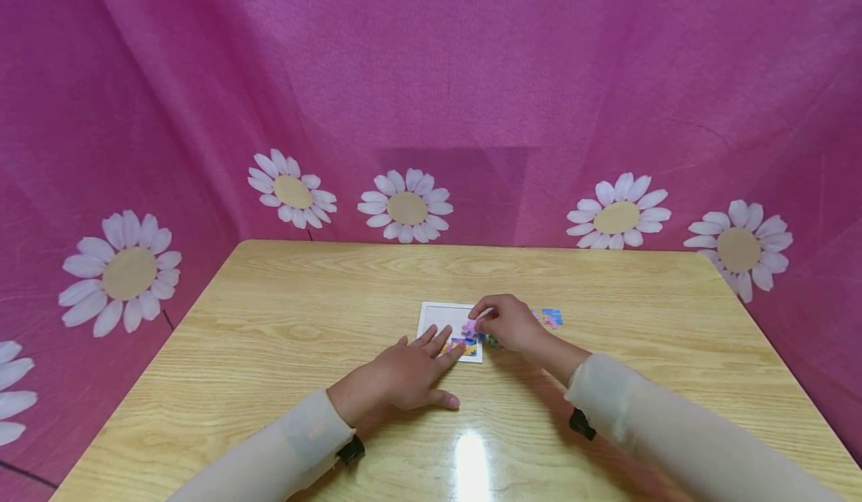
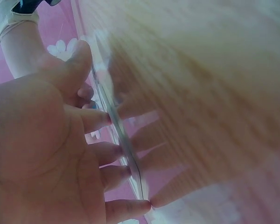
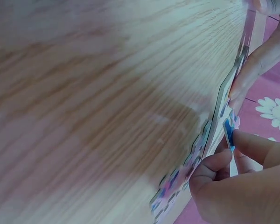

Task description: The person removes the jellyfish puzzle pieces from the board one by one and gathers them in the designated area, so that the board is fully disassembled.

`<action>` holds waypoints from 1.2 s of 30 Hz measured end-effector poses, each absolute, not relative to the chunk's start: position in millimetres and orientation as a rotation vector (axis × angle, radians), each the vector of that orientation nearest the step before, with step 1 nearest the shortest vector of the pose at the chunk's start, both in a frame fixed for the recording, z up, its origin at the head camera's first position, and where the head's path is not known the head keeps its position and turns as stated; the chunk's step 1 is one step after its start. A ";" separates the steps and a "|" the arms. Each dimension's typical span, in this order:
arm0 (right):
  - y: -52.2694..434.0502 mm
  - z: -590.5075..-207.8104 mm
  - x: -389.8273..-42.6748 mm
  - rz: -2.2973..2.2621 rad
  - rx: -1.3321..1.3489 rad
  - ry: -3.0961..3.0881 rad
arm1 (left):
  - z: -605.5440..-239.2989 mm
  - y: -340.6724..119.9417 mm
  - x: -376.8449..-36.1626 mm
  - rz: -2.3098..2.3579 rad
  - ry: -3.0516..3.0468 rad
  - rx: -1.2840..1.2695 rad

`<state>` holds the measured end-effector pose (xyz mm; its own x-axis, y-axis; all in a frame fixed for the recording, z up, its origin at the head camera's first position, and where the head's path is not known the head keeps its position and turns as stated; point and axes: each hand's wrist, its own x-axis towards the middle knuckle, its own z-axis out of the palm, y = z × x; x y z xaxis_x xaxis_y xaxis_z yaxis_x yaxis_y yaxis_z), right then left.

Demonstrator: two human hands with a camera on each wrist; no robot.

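- We see a staged tabletop recording booth, not a lived-in room.
- Pink fabric backdrop printed with white daisies encloses it.
- A glossy wooden table fills the floor area.

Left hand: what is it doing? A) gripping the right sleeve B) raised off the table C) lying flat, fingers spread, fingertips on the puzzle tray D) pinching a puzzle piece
C: the left hand lies flat on the table with straight, spread fingers reaching the tray; the right hand is the one pinching a piece.
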<state>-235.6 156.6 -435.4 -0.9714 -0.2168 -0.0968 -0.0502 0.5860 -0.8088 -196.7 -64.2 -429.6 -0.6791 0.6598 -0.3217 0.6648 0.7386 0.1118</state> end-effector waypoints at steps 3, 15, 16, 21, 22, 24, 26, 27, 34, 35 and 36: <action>162.6 -434.5 -233.4 -1.341 -0.223 2.624 | -429.4 -64.0 -196.5 -0.019 2.598 1.027; 185.6 -436.5 -225.7 -1.400 -0.178 2.610 | -428.7 -63.9 -196.1 0.001 2.587 1.007; 187.1 -436.5 -225.0 -1.402 -0.178 2.608 | -428.4 -63.8 -196.0 0.003 2.586 1.006; 196.0 -437.0 -221.9 -1.384 -0.211 2.634 | -427.7 -63.6 -195.3 0.012 2.585 1.003; 197.9 -437.1 -221.1 -1.385 -0.212 2.637 | -427.7 -63.7 -195.2 0.017 2.584 1.003; 202.1 -437.4 -219.8 -1.377 -0.230 2.651 | -427.7 -63.9 -195.0 0.022 2.583 1.007; 206.6 -437.6 -218.3 -1.378 -0.239 2.654 | -428.0 -64.3 -195.0 0.026 2.583 1.012; 208.8 -437.8 -217.7 -1.382 -0.227 2.652 | -428.1 -64.5 -195.0 0.028 2.583 1.013; 226.0 -438.7 -213.1 -1.396 -0.216 2.638 | -429.2 -65.3 -195.3 0.038 2.579 1.014; 228.5 -438.5 -212.2 -1.396 -0.227 2.634 | -429.2 -65.3 -195.3 0.037 2.580 1.014; 231.1 -438.4 -211.3 -1.393 -0.234 2.633 | -429.3 -65.3 -195.3 0.038 2.579 1.015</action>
